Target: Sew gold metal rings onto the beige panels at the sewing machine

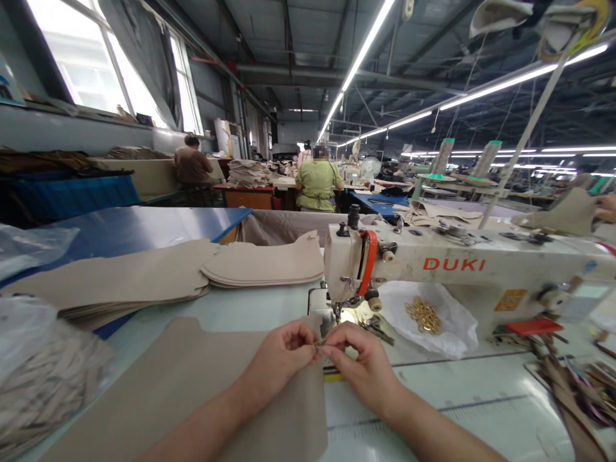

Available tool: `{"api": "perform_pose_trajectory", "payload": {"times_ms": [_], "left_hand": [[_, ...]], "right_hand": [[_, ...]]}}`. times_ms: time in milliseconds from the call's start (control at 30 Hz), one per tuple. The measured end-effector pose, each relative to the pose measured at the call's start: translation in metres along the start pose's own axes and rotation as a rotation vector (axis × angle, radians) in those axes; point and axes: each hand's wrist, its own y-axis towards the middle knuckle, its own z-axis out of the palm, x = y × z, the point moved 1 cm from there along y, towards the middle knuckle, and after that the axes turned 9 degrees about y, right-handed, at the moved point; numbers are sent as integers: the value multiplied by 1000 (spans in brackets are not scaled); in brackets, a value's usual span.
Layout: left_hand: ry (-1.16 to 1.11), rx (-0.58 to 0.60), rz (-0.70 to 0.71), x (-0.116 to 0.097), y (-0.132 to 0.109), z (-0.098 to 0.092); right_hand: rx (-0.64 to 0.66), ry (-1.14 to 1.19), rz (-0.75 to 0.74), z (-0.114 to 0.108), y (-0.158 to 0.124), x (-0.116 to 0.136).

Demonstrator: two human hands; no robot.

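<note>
My left hand (pixel 283 351) and my right hand (pixel 360 359) meet in front of the needle of a white DUKI sewing machine (pixel 462 269). Both pinch a small metal piece (pixel 321 344) between thumb and fingertips, right at the edge of a large beige cut fabric panel (pixel 192 385) that lies flat under my left forearm. The piece is too small to name. Behind my right hand, a heap of gold metal rings (pixel 423 314) rests on a white plastic sheet (pixel 447 327) under the machine's arm.
Stacks of beige cut panels (pixel 144 276) lie on the table at left, and a plastic bag of small beige pieces (pixel 38 378) at the near left. Scraps and tools (pixel 577 378) sit at right. Two people sit with their backs turned at far tables.
</note>
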Motion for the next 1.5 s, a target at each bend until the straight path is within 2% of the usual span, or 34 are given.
{"api": "perform_pose_trajectory", "payload": {"times_ms": [67, 233, 333, 600, 700, 800, 900, 967, 1167, 1367, 1500], "left_hand": [[-35, -3, -23, -3, -1, 1], [-49, -63, -30, -5, -1, 2], [-50, -73, -38, -2, 1, 1], [-49, -27, 15, 8, 5, -2], [-25, -68, 75, 8, 3, 0], [-4, -117, 133, 7, 1, 1], [14, -126, 169, 6, -1, 2], [25, -128, 180, 7, -2, 2], [24, -142, 196, 6, -4, 2], [44, -149, 189, 4, -7, 2], [89, -129, 132, 3, -6, 0]], "right_hand": [[-41, 0, 25, 1, 1, -1], [-149, 62, 200, 7, 4, -9], [-178, 99, 232, 8, 5, -13], [-160, 44, 181, 8, 2, -12], [-158, 50, 170, 7, 1, -13], [-134, 152, 181, 7, 2, -17], [-98, 337, 216, 7, 2, -21], [-90, 370, 233, 6, 2, -21], [-108, 130, 246, 1, 1, -14], [-46, -131, 104, 0, 1, -4], [-17, -176, 105, 0, 2, -4]]}}
